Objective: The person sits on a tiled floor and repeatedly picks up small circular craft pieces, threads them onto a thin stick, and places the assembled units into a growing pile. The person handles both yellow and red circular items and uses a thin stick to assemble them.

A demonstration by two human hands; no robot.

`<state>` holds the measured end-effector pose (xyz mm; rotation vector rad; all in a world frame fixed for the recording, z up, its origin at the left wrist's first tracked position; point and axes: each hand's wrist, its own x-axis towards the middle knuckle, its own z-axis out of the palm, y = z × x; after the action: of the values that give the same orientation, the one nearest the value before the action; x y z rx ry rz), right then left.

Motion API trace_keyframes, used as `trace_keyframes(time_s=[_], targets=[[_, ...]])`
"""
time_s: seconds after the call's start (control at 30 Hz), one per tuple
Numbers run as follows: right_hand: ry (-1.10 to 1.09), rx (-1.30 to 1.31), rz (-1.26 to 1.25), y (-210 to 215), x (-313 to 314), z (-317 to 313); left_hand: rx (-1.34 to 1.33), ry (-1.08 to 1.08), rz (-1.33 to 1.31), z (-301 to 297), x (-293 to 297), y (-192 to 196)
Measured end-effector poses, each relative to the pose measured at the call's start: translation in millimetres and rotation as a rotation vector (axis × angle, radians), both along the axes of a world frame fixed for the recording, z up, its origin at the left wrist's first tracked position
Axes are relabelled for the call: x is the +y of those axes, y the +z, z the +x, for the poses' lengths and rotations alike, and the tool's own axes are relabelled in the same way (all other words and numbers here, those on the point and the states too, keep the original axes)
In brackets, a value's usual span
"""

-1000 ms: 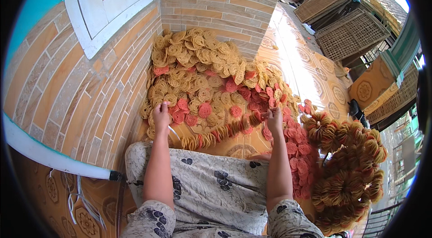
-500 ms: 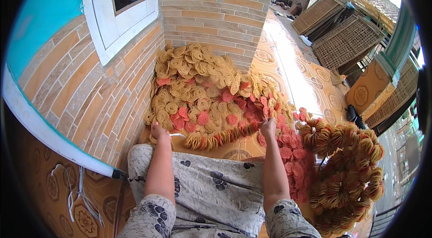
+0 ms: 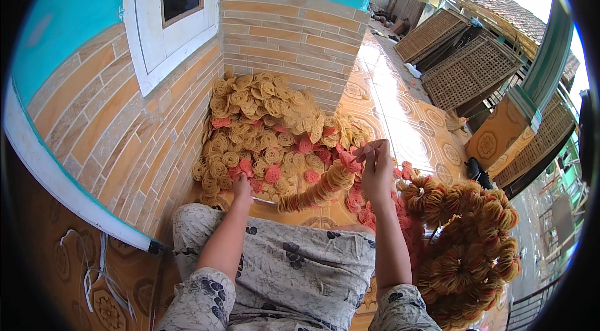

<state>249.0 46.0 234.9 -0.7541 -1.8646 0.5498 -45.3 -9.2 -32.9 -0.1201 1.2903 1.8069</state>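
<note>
My left hand (image 3: 242, 187) is at the near left edge of a heap of round, lacy crackers (image 3: 240, 137), mostly yellow with some red. Its fingers are closed at a red cracker (image 3: 240, 168), partly hidden by the hand. My right hand (image 3: 376, 171) is raised over the heap's right side, fingers pinched at the far end of a string of crackers (image 3: 315, 195). A red cracker (image 3: 350, 161) sits at that end, by the fingertips. The packed string curves above my lap, and a white strip (image 3: 265, 202) sticks out of its left end towards my left wrist.
Bundled strings of crackers (image 3: 465, 243) are piled to my right, beside loose red crackers (image 3: 409, 228). A brick-patterned wall (image 3: 294, 37) bounds the heap behind and on the left. White strips (image 3: 103, 275) lie on the tiles at lower left. Woven racks (image 3: 472, 71) lean at far right.
My right hand has risen with its end of the string, which now slants upward. My left hand has shifted right, onto the red crackers. The view has turned slightly.
</note>
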Motion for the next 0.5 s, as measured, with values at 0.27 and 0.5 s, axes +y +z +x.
trace_keyframes(time_s=[0.27,0.5], targets=[[0.114,0.036,-0.031,4,-16,-19,0.321,-0.314,0.002,33,-6,59],[0.231,-0.03,-0.197,-47,-24,-38,1.262,-0.656,0.467,94,-6,176]])
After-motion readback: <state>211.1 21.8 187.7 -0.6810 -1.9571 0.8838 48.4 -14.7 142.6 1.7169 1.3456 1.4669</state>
